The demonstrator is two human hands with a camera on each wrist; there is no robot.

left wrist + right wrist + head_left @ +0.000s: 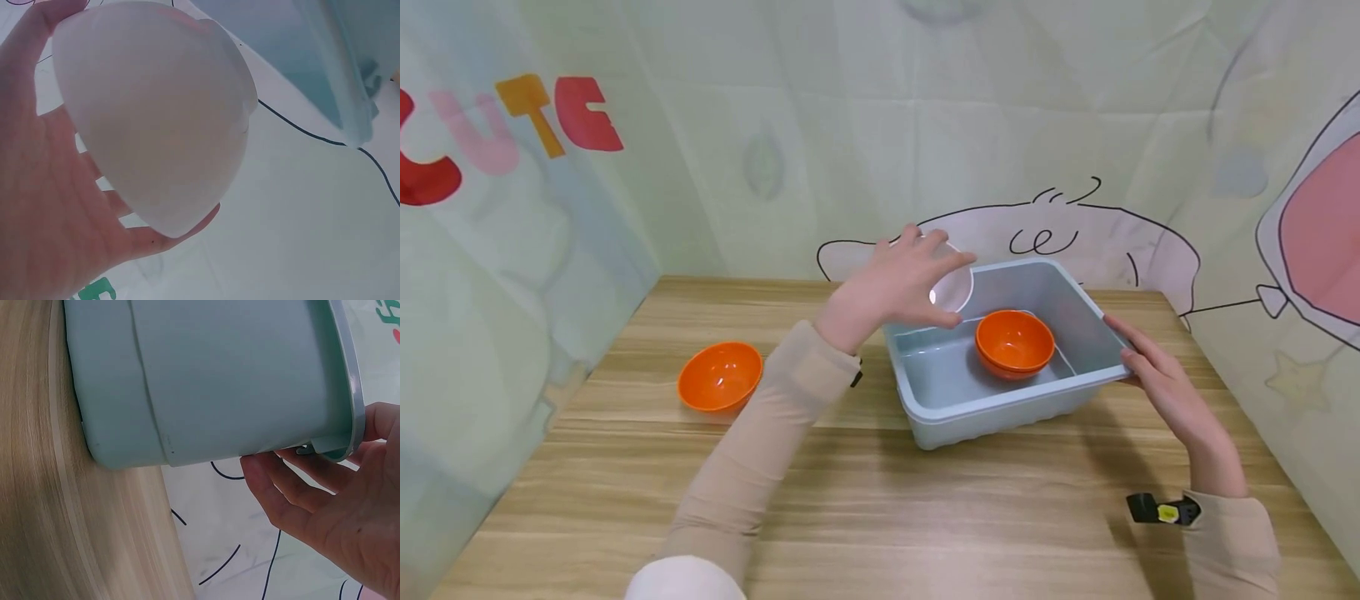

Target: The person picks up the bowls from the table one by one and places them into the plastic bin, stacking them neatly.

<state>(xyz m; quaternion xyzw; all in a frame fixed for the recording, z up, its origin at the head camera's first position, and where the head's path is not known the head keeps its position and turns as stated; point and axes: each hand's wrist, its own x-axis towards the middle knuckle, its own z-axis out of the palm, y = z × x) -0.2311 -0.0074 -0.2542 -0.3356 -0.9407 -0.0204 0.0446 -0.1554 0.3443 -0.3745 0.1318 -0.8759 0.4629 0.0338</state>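
My left hand [891, 287] holds a white bowl [958, 287] by its rim over the back left of a grey-blue plastic bin [981, 408]. In the left wrist view the bowl's rounded underside [156, 119] shows, with the thumb and fingers spread round its edge. My right hand [1176, 392] grips the bin's right rim; in the right wrist view the thumb lies over the rim and the fingers [294, 487] curl beneath it against the outer wall. Inside the bin sit stacked orange bowls [1015, 342], upright and right of its middle.
Another orange bowl [721, 377] stands on the wooden table [865, 517], left of the bin and beside my left forearm. A printed cloth backdrop [700, 192] hangs behind the table and along its sides.
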